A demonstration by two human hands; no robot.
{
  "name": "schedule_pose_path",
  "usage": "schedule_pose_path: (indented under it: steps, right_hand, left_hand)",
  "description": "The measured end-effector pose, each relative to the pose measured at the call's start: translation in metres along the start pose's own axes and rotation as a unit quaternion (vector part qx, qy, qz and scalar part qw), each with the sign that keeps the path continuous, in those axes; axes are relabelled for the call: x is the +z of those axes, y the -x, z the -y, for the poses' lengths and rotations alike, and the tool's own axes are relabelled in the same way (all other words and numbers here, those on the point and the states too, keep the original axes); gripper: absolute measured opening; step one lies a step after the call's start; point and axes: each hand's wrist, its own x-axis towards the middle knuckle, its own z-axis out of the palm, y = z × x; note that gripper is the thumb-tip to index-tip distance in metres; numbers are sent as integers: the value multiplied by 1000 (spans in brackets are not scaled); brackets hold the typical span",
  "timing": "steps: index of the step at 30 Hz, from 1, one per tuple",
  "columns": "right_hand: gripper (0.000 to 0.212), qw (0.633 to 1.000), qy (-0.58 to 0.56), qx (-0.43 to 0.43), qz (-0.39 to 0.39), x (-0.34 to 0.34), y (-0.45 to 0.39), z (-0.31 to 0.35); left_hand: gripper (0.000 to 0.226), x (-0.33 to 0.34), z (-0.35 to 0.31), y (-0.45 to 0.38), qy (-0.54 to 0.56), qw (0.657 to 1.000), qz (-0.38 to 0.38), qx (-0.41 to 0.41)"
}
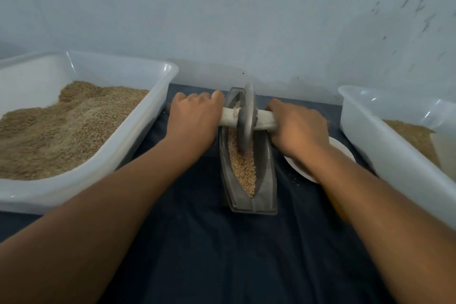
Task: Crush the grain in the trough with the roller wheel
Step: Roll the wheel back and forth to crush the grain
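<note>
A narrow grey boat-shaped trough [267, 180] lies lengthwise on the dark cloth in the middle. Pale grain [243, 168] fills its groove. A grey metal roller wheel [246, 118] stands on edge in the far half of the trough, on a pale wooden axle handle [228, 117] that crosses it. My left hand [195, 118] grips the left end of the handle. My right hand [298, 128] grips the right end. The wheel's lower rim sits in the grain.
A large translucent tub [138, 131] of brown grain stands at the left. A second translucent tub [385, 145] with some grain stands at the right. A white dish [343, 145] lies partly under my right wrist. A pale wall rises close behind the trough.
</note>
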Motion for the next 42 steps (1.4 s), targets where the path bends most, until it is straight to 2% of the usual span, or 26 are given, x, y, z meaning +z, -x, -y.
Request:
schedule_pose_path:
  steps: [13, 19, 24, 28, 33, 38, 42]
  right_hand:
    - [35, 999, 10, -22, -44, -27, 66, 16]
    - [35, 994, 47, -53, -87, -36, 72, 19]
    - [33, 997, 40, -41, -55, -22, 58, 14]
    - [28, 999, 10, -27, -37, -12, 46, 7]
    - [23, 1000, 24, -15, -7, -1, 19, 1]
    - [22, 999, 10, 13, 30, 4, -10, -5]
    - [23, 997, -9, 34, 67, 9, -28, -9]
  left_hand:
    - [54, -36, -3, 54, -28, 999, 2, 30]
    - [58, -39, 5, 62, 46, 998, 31, 21]
    - [56, -33, 3, 51, 1, 999, 30, 24]
    - [42, -27, -1, 27, -22, 999, 36, 28]
    - [33, -11, 0, 2, -29, 999, 42, 16]
    - [29, 4, 0, -15, -33, 999, 19, 8]
    - [18, 10, 0, -29, -24, 1000, -1, 2]
